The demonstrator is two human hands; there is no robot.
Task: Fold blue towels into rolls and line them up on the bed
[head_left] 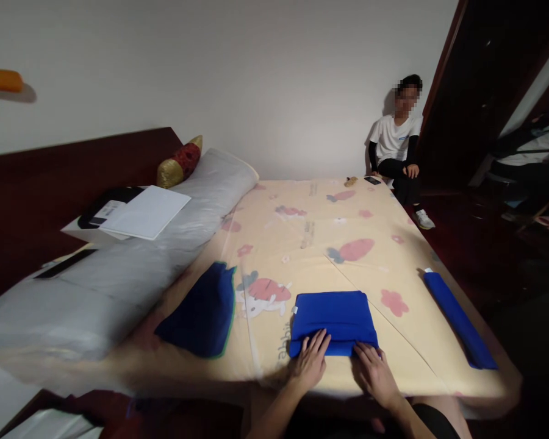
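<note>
A blue towel (333, 314) lies folded into a rectangle near the front edge of the bed, a small white tag at its left side. Its near edge is turned over into a narrow fold. On the left part of that fold is my left hand (312, 358), fingers curled over the cloth. My right hand (374, 369) holds the fold's right end, its fingertips bent onto the fabric. To the right lies another blue towel, rolled into a long strip (460, 320). A darker blue cloth with a green edge (201, 311) is spread crookedly on the left.
The bed (302, 244) has a cream sheet with rabbits and carrots. Along its left side lie a long grey wrapped cushion (187, 213), a white board (149, 210) and a red-gold pillow (183, 161). A person (396, 143) sits at the far right corner, near a phone (372, 180).
</note>
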